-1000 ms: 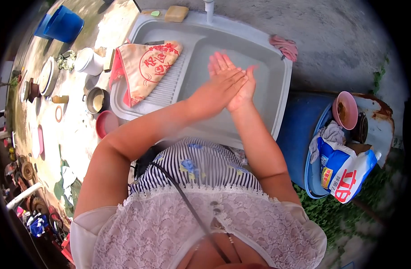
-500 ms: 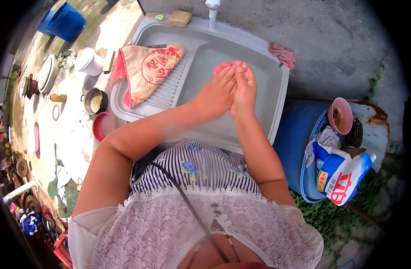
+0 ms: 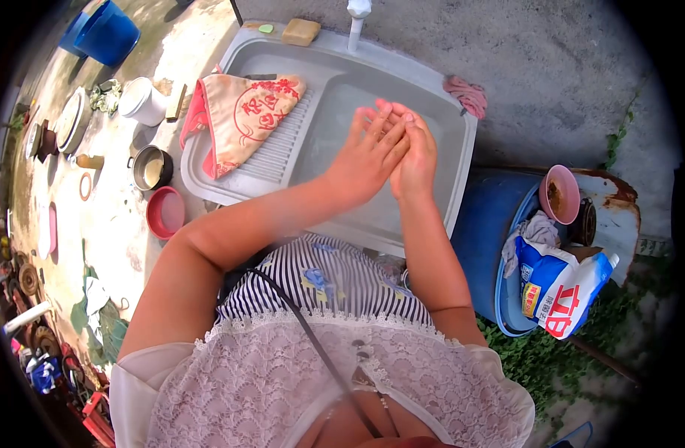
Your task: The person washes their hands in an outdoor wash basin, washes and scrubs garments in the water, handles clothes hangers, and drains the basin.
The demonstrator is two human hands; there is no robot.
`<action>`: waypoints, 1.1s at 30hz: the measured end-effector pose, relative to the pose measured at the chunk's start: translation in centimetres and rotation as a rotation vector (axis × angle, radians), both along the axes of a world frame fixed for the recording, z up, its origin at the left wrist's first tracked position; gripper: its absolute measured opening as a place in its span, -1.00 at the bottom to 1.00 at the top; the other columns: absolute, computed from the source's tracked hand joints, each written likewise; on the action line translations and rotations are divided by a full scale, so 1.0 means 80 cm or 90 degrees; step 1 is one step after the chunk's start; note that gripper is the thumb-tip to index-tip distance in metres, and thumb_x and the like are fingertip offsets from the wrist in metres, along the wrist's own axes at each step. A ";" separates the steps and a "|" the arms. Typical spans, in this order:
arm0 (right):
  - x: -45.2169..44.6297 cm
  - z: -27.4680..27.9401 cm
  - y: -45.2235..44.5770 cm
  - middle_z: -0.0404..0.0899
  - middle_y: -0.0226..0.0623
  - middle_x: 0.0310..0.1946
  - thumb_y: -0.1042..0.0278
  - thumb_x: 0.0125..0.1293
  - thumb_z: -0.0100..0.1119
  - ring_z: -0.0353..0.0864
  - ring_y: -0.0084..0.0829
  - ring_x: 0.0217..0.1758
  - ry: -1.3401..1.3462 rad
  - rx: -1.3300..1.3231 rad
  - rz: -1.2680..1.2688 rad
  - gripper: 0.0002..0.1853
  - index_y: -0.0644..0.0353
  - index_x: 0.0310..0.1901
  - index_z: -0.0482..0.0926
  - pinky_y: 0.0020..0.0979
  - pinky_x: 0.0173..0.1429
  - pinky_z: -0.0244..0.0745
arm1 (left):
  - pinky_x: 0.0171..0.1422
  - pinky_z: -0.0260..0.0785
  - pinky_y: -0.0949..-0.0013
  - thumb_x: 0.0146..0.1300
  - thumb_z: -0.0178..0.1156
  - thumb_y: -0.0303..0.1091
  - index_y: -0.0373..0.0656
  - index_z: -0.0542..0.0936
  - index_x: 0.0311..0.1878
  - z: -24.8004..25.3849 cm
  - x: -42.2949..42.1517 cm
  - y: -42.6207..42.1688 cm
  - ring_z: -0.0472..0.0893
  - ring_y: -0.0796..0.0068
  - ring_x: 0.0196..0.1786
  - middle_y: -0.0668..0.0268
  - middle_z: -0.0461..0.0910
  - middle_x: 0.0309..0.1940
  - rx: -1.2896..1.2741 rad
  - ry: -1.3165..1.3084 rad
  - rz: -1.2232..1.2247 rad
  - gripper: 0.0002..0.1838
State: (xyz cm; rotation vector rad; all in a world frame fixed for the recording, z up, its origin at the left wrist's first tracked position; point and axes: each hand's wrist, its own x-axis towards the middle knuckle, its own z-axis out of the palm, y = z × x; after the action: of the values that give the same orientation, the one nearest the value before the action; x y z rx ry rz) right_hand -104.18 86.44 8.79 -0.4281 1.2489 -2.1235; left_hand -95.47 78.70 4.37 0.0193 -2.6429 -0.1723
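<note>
Touching each other above the grey sink [image 3: 338,104], the left hand [image 3: 359,164] overlaps the right hand [image 3: 417,166], fingers [image 3: 387,144] extended and slightly bent. A printed cloth [image 3: 245,112] lies on the ribbed washboard [image 3: 271,158] to their left; a soap bar [image 3: 301,32] sits near the tap [image 3: 356,28].

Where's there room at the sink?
The grey rectangular sink looks bare between its ribbed washboard and the left hand, and along the rim from white pipe to crumpled pink cloth. A red-printed cream cloth crowds the washboard.
</note>
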 end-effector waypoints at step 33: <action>-0.005 -0.016 0.014 0.68 0.14 0.15 0.37 0.70 -0.12 0.76 -0.08 0.17 -0.050 0.026 -0.083 -0.74 0.40 0.06 0.51 -0.09 0.31 0.72 | 0.64 -0.29 -0.71 0.30 0.21 -0.35 -0.27 0.37 0.58 0.001 -0.003 0.025 -0.02 -0.21 0.78 0.01 0.06 0.73 -0.058 -0.048 0.016 -0.25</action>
State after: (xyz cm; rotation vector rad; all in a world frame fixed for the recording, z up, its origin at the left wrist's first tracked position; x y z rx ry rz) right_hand -104.60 87.55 7.51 -0.2496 1.3031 -2.1967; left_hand -95.70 80.72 4.42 0.0294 -2.7209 -0.0428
